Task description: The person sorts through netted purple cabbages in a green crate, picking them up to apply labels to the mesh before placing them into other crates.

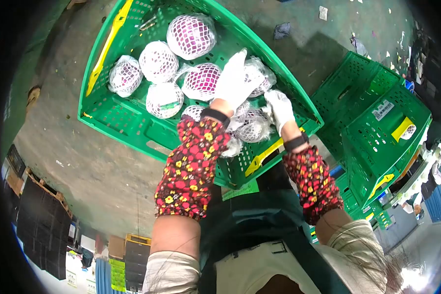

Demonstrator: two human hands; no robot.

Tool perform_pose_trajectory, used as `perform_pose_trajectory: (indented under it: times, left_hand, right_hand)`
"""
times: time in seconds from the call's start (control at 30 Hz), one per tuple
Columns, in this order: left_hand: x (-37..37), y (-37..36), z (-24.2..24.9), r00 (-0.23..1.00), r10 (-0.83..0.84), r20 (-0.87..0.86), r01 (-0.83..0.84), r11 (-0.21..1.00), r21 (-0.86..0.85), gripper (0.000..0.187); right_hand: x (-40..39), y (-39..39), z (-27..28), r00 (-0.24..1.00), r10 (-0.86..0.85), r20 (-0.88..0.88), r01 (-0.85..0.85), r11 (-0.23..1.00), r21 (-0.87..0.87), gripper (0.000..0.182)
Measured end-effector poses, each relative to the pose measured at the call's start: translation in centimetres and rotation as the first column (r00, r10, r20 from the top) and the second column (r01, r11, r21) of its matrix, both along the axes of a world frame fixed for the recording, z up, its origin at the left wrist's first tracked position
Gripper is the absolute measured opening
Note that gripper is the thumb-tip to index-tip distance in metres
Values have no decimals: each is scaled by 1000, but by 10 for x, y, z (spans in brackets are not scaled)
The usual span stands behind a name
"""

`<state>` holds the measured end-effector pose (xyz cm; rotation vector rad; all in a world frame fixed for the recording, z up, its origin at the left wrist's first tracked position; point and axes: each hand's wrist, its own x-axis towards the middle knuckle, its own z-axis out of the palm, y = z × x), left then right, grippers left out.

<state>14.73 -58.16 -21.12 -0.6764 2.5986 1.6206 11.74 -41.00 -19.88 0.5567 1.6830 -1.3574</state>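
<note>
A green crate (pixel 132 117) with yellow handles holds several round purple items (pixel 191 36), each in white foam netting and clear plastic. My left hand (pixel 235 81), in a white glove, has its fingers stretched out over the crate and lies against a wrapped item (pixel 262 76) to its right. Near the crate's right end is my right hand (pixel 280 109), also gloved, its fingers bent together beside the plastic of a wrapped item (pixel 255 128). What those fingers pinch is too small to make out.
More green crates (pixel 377 132) stand at the right, one with a white label. Scraps (pixel 282 31) lie on the floor (pixel 98 171) beyond the crate. Dark stacked boxes (pixel 41 225) and a light green crate (pixel 117 274) are at the lower left.
</note>
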Motion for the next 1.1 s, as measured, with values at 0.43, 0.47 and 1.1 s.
perform_pose_trajectory:
  times: [0.43,0.47,1.1]
  left_hand:
    - [59,13,-49,950,165,266,-263,880,395,30]
    - [56,19,-44,945,220,241,-296,888,352,39]
    - [18,25,-29,900,-387,200,424,883,-200,66]
  right_hand:
    - [38,-7,-33,602,625,-497,-638,751,172,49]
    - [46,-8,-35,584,582,-566,-590,783,197,44]
    - [27,3,-27,-30,985,-172,-391,147,909,26]
